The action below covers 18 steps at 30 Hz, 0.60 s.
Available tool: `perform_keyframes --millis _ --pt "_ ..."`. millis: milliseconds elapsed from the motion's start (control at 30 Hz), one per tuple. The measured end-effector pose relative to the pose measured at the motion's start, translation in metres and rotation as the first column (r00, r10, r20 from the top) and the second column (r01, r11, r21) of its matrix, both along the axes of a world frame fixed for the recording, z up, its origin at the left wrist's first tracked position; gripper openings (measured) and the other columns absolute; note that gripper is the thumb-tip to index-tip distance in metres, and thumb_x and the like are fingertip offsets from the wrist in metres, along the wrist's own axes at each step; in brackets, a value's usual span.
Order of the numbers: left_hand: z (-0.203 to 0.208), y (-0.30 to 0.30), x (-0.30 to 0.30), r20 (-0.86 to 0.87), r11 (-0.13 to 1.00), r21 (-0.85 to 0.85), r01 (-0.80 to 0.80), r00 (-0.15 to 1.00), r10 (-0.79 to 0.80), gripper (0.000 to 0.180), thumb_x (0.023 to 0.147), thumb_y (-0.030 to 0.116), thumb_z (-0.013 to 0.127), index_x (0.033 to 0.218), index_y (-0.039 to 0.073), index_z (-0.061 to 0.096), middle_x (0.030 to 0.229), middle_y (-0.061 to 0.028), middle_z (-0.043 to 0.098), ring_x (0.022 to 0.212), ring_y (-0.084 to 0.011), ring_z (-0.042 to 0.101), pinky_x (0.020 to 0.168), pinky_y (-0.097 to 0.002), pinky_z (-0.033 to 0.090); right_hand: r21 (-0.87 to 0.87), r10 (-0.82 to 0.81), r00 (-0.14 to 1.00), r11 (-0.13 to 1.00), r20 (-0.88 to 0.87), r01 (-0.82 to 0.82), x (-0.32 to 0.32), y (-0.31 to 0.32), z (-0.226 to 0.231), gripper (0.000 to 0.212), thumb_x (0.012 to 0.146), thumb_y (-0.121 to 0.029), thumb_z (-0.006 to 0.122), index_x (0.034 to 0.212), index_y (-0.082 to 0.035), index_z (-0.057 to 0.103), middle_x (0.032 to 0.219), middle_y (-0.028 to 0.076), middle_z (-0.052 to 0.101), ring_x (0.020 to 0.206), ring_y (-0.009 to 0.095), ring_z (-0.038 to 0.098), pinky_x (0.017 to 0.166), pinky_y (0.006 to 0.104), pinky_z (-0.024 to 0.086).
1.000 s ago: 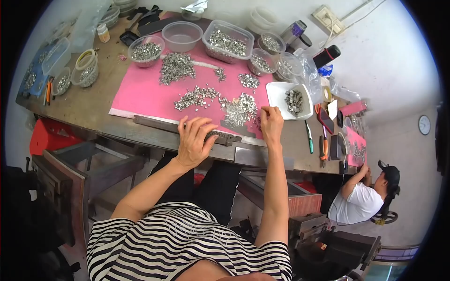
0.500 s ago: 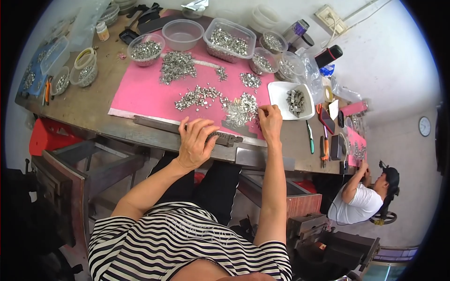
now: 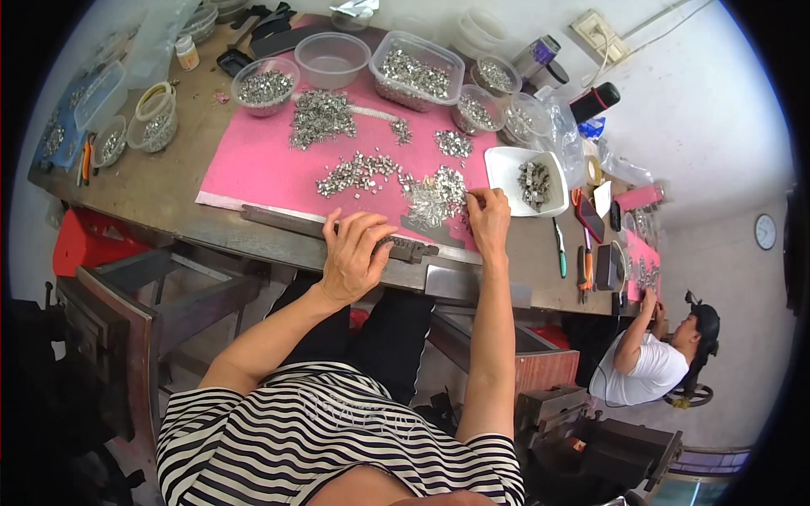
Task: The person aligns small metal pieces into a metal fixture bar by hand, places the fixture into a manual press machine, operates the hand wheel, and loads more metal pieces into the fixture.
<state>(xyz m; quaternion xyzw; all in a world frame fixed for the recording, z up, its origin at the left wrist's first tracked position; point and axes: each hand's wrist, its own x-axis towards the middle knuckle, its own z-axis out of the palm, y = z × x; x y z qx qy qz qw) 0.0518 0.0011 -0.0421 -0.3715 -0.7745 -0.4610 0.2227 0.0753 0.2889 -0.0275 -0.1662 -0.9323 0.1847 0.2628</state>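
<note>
My left hand is closed over a long dark metal bar lying along the table's front edge. Its thumb and fingers rest near the bar's right end, where a row of small notched or linked parts shows. At the right side of a pile of thin silver metal pieces, my right hand has its thumb and fingertips pinched together. Whatever sits between those fingertips is too small to make out. A heap of small blocky metal parts lies left of the pile, on a pink mat.
Clear tubs and a white square dish stand behind and right of the mat, most with metal parts. Orange-handled pliers and a green-handled tool lie at the right. A co-worker sits farther right.
The view has shifted very slightly. Both my hands keep nearly the same places and grips.
</note>
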Motion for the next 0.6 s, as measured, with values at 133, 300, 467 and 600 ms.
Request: perform_keyframes --millis 133,300,467,600 --pt "0.001 0.002 0.0 -0.004 1.0 0.001 0.007 1.0 -0.007 0.034 0.086 0.012 0.071 0.119 0.012 0.063 0.12 -0.0052 0.06 0.115 -0.0262 0.057 0.112 -0.0567 0.025 0.108 -0.005 1.0 0.994 0.0 0.005 -0.005 0.008 -0.003 0.013 0.088 -0.014 0.071 0.089 -0.001 0.071 0.087 0.017 0.065 0.083 0.035 0.064 0.076 0.0453 0.049" --pt "0.002 0.003 0.0 0.002 1.0 0.01 0.005 1.0 -0.005 0.033 0.086 0.011 0.071 0.119 0.012 0.063 0.12 -0.0051 0.06 0.115 -0.0263 0.057 0.112 -0.0565 0.025 0.025 -0.039 0.995 0.999 0.093 0.036 0.006 0.021 0.005 0.014 0.089 -0.014 0.069 0.089 0.0 0.071 0.086 0.017 0.067 0.077 0.035 0.065 0.074 0.0468 0.048" --pt "0.001 0.002 0.0 0.002 1.0 0.012 -0.001 1.0 0.001 0.033 0.086 0.01 0.071 0.118 0.012 0.064 0.119 -0.0051 0.06 0.115 -0.0262 0.057 0.113 -0.0564 0.024 -0.065 -0.034 0.999 0.997 -0.032 0.032 0.004 0.018 0.005 0.012 0.088 -0.011 0.072 0.091 0.0 0.073 0.085 0.016 0.067 0.076 0.032 0.066 0.072 0.0413 0.051" --pt "0.001 0.0 0.001 0.009 1.0 0.013 -0.001 1.0 0.001 0.033 0.086 0.01 0.071 0.118 0.011 0.064 0.119 -0.0051 0.061 0.115 -0.026 0.058 0.113 -0.0565 0.024 -0.097 -0.032 0.999 0.995 -0.03 0.029 0.008 0.017 0.008 0.011 0.088 -0.011 0.073 0.092 -0.001 0.074 0.085 0.016 0.067 0.075 0.03 0.067 0.071 0.0412 0.052"
